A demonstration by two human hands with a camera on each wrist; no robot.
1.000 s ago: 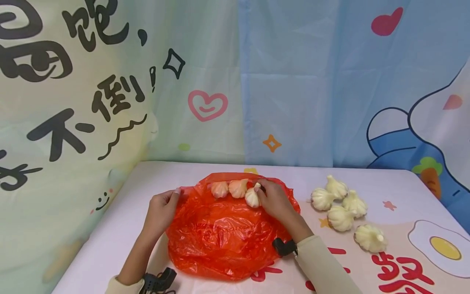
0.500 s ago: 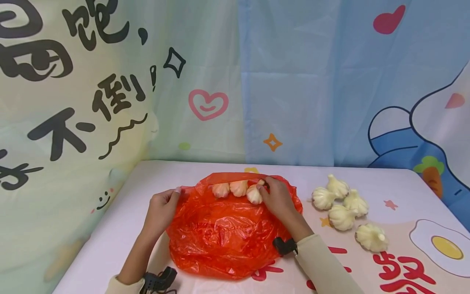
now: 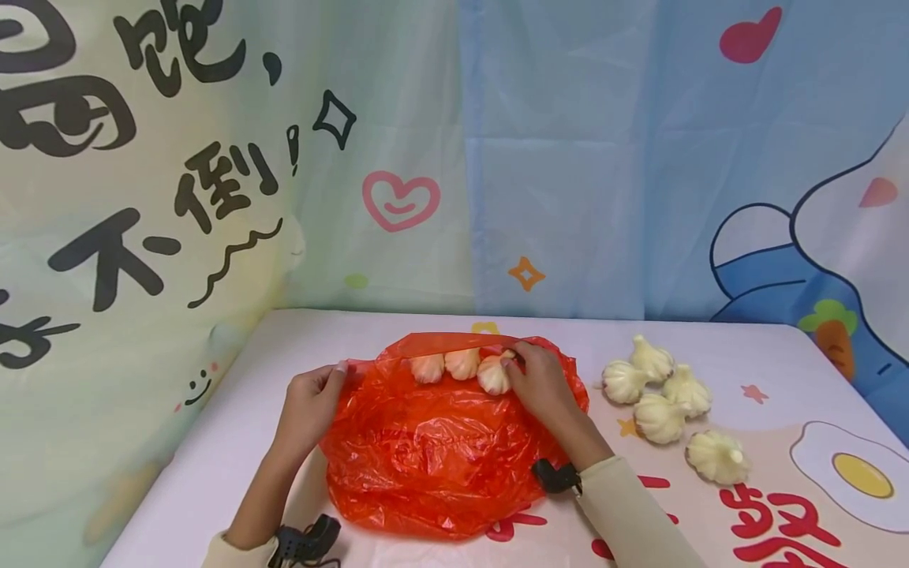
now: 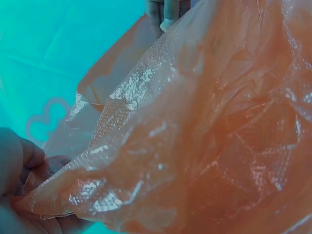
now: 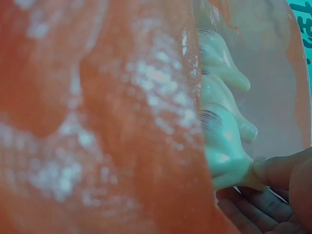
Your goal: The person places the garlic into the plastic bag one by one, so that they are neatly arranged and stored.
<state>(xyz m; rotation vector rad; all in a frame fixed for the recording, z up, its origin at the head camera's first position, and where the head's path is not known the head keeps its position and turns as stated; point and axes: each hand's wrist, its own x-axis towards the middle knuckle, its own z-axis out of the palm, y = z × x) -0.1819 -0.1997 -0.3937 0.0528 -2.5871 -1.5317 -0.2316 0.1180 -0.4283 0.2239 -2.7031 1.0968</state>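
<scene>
My left hand (image 3: 311,406) pinches the left edge of a crinkled red plastic bag (image 3: 440,454), thumb on top. At the far side of the bag, my right hand (image 3: 543,386) holds a garlic bulb (image 3: 494,375) by its stem, at the bag's mouth. In the right wrist view the thumb lies on that stem, fingers below. Two more bulbs sit in a row to its left inside the mouth, a middle bulb (image 3: 463,364) and a left bulb (image 3: 428,368), with the back layer of film behind them. The bag's front layer hides their lower parts in the right wrist view.
To the right of the bag, several garlic bulbs (image 3: 660,418) lie grouped on the printed tablecloth (image 3: 767,410). A single bulb (image 3: 717,457) lies nearer the front. A printed curtain (image 3: 554,173) hangs behind the table.
My right hand has moved slightly right and lowered the garlic bulb into line with the other two at the bag's mouth. The far rim of the bag is drawn straighter. My left hand stays put.
</scene>
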